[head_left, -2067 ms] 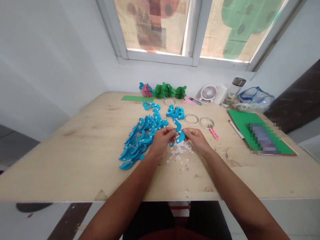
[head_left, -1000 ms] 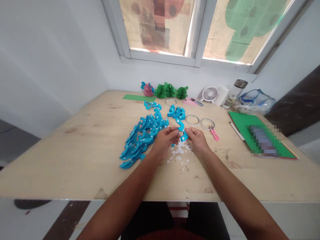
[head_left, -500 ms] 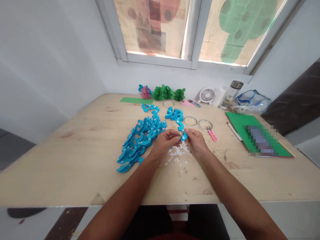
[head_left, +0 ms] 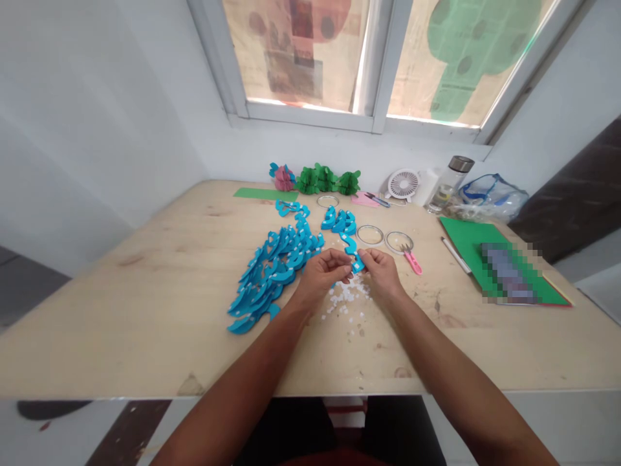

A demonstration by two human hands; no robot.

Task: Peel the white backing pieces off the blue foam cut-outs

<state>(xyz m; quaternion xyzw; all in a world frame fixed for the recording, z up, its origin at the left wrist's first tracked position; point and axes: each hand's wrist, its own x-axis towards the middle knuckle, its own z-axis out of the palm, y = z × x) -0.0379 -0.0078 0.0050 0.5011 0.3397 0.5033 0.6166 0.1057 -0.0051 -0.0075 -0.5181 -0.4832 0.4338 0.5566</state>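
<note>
A curved blue paper piece (head_left: 358, 265) with white squares on it lies between my hands at the table's middle. My right hand (head_left: 381, 270) pinches its right edge. My left hand (head_left: 326, 272) has its fingers pressed together at the piece's left side; what its fingertips hold is too small to make out. Just beyond, another curved blue piece (head_left: 348, 243) touches a small blue group (head_left: 338, 221). A large heap of blue paper pieces (head_left: 272, 268) with white squares spreads left of my left hand. Small white bits (head_left: 347, 294) are scattered below my hands.
Silver rings (head_left: 369, 235) and pink-handled snips (head_left: 412, 261) lie right of the blue pieces. Green paper figures (head_left: 323, 179), a white fan (head_left: 403, 185) and a bottle (head_left: 449, 184) stand at the back. Green sheets (head_left: 466, 243) and a white pen (head_left: 456, 255) are at the right.
Both hands have stayed at nearly the same spot around the blue piece. The view has shifted very slightly.
</note>
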